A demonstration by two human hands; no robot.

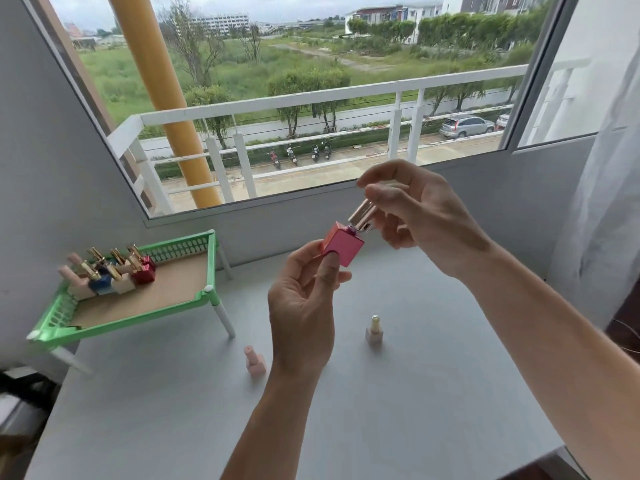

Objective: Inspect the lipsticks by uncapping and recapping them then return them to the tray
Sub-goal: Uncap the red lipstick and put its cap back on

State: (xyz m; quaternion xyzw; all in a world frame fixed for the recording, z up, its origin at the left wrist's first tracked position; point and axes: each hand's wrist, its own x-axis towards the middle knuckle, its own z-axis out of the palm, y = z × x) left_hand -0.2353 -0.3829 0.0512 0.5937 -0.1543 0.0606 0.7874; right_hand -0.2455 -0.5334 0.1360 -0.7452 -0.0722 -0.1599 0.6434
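My left hand (pixel 304 303) pinches the pink cube base of a lipstick (pixel 343 244), held above the white table. My right hand (pixel 412 209) grips its rose-gold cap (pixel 362 216), which sits at the base's neck, tilted up to the right. Whether the cap is fully seated I cannot tell. Two more lipsticks stand on the table: a pale pink one (pixel 255 362) under my left wrist and a beige one with a gold cap (pixel 374 330) to the right. The green tray (pixel 204 268) on white legs at the left holds several lipsticks (pixel 114 271) clustered at its far-left end.
The white table (pixel 398 410) runs along a grey wall under a large window (pixel 311 98). A sheer curtain (pixel 606 202) hangs at the right. The tray's brown floor (pixel 166 289) is bare on its right half.
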